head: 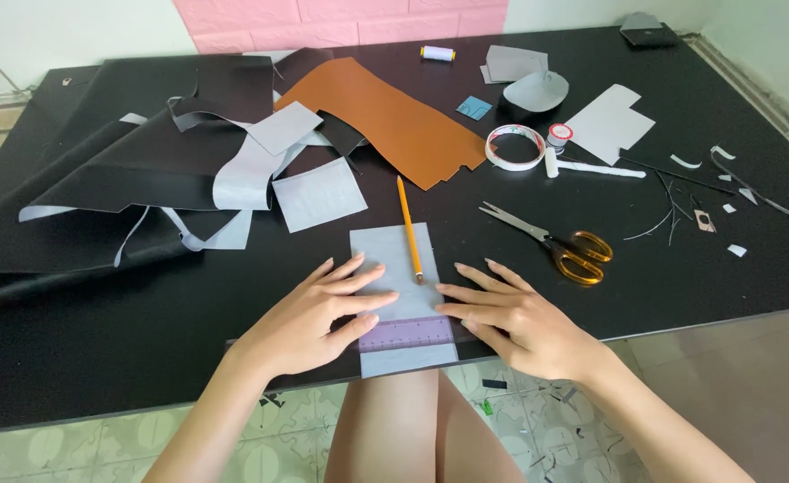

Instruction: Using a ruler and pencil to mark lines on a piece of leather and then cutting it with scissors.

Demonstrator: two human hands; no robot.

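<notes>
Both hands lie flat at the near edge of the black tabletop (99, 358). The left hand (309, 317) spreads its fingers wide over a grey rectangular sheet (392, 255), while the right hand (524, 322), fingers also splayed and gripping nothing, presses on the end of a clear purple ruler (408, 334) laid across that sheet's lower part. The sheet overhangs the tabletop edge slightly. It looks thin, light and limp, likely to slide on the smooth surface unless pinned flat by the palms; it is best lifted by a corner. A yellow pencil (408, 228) rests on the sheet's upper half. Scissors with orange handles (555, 243) lie to the right, apart. Farther back sit a tape roll (515, 146), brown leather-like piece (385, 116) and black material (126, 170). I see no containers holding anything.
</notes>
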